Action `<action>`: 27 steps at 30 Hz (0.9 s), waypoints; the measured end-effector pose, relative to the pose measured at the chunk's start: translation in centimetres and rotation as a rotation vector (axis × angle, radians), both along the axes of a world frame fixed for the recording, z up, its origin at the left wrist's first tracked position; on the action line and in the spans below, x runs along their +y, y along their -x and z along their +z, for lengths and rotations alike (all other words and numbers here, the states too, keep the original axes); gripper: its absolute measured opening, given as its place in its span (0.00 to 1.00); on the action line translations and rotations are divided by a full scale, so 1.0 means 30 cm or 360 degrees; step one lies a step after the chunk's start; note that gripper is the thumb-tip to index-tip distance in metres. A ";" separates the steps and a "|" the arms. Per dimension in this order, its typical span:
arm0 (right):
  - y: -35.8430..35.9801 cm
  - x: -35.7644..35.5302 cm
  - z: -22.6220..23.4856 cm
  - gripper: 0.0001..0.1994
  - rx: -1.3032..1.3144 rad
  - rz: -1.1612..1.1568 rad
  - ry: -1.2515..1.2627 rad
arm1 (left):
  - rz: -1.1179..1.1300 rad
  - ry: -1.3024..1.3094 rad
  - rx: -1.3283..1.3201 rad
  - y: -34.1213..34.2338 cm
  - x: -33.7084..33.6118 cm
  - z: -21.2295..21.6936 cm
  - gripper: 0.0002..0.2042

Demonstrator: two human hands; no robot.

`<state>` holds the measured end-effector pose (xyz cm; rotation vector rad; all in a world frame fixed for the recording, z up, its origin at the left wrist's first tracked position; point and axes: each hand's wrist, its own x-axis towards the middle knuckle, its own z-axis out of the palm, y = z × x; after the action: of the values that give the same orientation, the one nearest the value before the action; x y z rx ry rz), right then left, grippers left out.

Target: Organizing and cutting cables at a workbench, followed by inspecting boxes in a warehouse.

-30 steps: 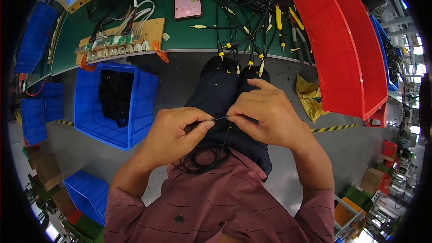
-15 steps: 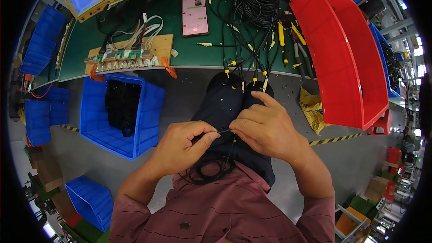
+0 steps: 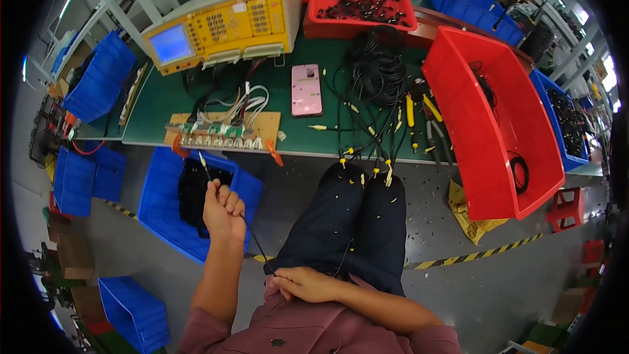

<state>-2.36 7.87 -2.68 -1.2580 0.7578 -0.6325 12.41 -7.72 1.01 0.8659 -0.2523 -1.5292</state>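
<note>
My left hand (image 3: 224, 213) is closed round a thin black cable (image 3: 258, 244), whose pale yellow-tipped plug (image 3: 204, 160) sticks up beyond the fingers. That plug points at the front edge of a wooden test board (image 3: 265, 132) with a row of sockets, just short of it. From the left hand the cable slants down to my right hand (image 3: 308, 284), which is closed on it at my lap. More cable shows above the right hand, over my thighs; the rest of it is hidden.
Behind the board stands a yellow tester (image 3: 229, 26); a phone (image 3: 306, 90) lies beside it. Black cables (image 3: 377, 69) and pliers (image 3: 411, 118) lie further right, next to a red bin (image 3: 452, 124). Below the bench edge sits a blue bin (image 3: 157, 203) with black items.
My left hand has moved up and left toward the test board, with the plug end raised. My right hand has dropped to my lap. The view has tilted up.
</note>
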 end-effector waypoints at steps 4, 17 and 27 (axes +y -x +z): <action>0.027 0.004 -0.012 0.14 -0.0135 -0.0191 -0.0393 | -0.0273 -0.0264 0.0131 -0.068 0.054 -0.132 0.12; 0.083 -0.012 -0.092 0.14 0.0033 -0.0838 0.0006 | -0.0551 -0.0339 -0.0131 0.176 0.272 -0.155 0.11; 0.074 -0.138 -0.082 0.11 -0.0398 -0.0938 -0.0926 | -0.0649 -0.0225 -0.0319 0.209 0.277 -0.223 0.11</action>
<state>-4.60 3.75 -5.13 -0.4022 1.0157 -0.9370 6.12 0.58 -5.69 1.1319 -0.4950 -1.8541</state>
